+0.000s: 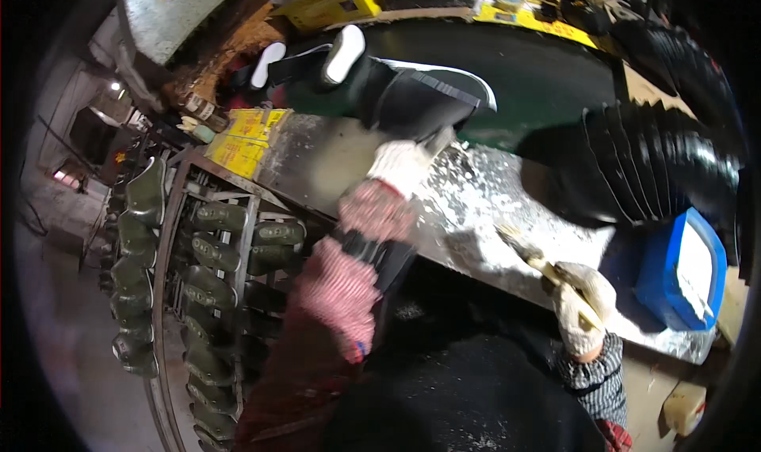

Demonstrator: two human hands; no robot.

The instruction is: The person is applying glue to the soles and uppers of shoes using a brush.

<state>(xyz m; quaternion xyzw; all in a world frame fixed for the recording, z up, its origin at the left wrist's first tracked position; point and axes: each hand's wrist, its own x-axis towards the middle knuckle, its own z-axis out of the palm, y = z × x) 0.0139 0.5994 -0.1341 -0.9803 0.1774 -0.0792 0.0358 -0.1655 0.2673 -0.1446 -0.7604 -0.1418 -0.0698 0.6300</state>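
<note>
Dark clothing (444, 381) over the person's lap fills the foreground at six o'clock, just below the near edge of the table (301, 152). The right hand (585, 301), in a white glove, is at four o'clock with its grip closed around a brush (533, 255). The brush's long axis runs from that hand toward ten or eleven o'clock, its bristle end over the white-smeared stretch of the table. The left hand (399, 166), also gloved, lies at ten o'clock from the bristles, well apart from them. A flat black piece (428, 101) lies at one o'clock from the left hand and eleven o'clock from the bristles, so the left hand is clearly the nearer. Blur covers the left fingers at the piece's near edge; whether that grip is open or pinching it, I cannot tell. The piece seems to lie lengthwise from nine to three o'clock.

Between two and three o'clock from the right hand, near it, stands a blue tub (654, 266) with white matter (695, 262) inside. Between eight and nine o'clock, a metal rack (161, 293) carries rows of dark green foot-shaped forms (212, 289).
</note>
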